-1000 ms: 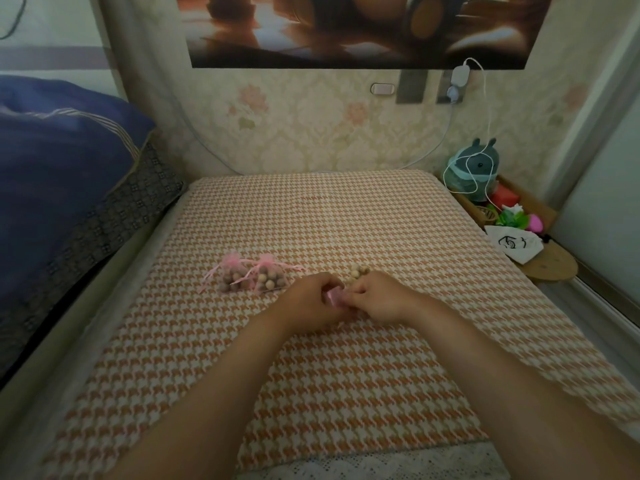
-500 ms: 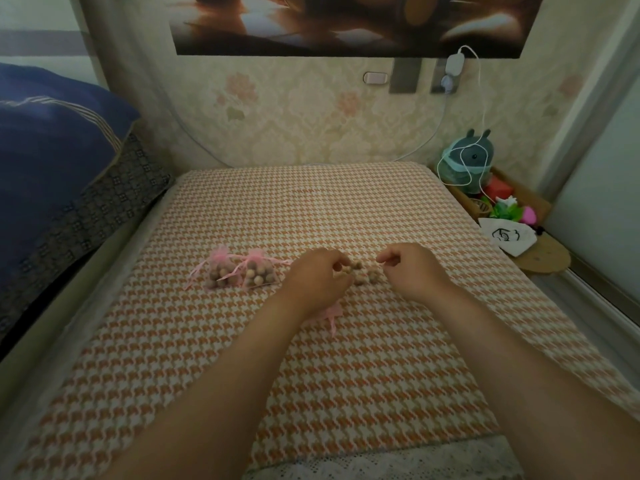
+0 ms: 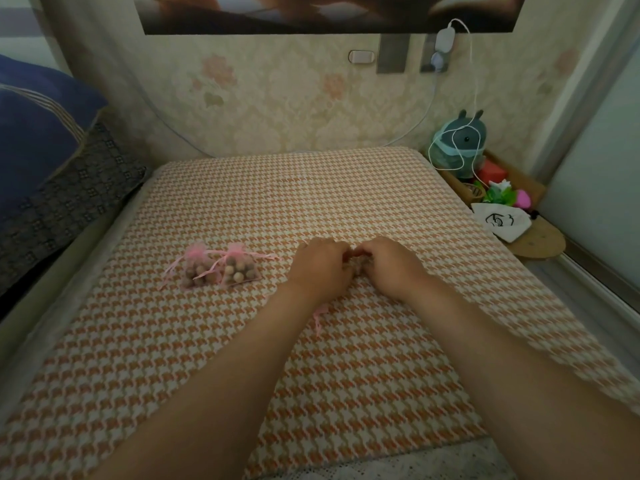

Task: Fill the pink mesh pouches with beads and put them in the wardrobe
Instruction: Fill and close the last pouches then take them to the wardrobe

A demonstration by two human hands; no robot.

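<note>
**Third pouch on the go, two already tied**

Both hands are in tight at the middle of the bed point(image 3: 277, 202). The left hand point(image 3: 320, 268) and right hand point(image 3: 394, 268) sit knuckle to knuckle, fingers curled down over a small heap of loose beads point(image 3: 356, 269).

A pink ribbon point(image 3: 318, 320) trails out at 6 o'clock from under the left wrist. So the left hand looks clamped on the third pouch, though its body is hidden beneath the palm. The right hand's fingertips are down among the beads; whether they have one pinched, I cannot tell.

Over at 9 o'clock lie two filled pouches, the far one point(image 3: 199, 270) and the near one point(image 3: 239, 270). They are touching, both drawn shut, with ribbons splayed out.

My read is that this is the filling step, last pouch of three. Next call: hold the mouth open with the left hand, feed the beads in with the right, then pull the ribbon. Round beads on soft fabric may roll, so small pinches suit. After that, all three go to the wardrobe, which is not clearly in view.

The cover is an orange-and-cream houndstooth. Dark blue bedding point(image 3: 34, 133) is heaped at 10 o'clock and floral wallpaper runs along at 12. At 2 o'clock a wooden shelf point(image 3: 540, 237) carries a teal toy point(image 3: 460, 143) wrapped in white cable point(image 3: 474, 81).
</note>
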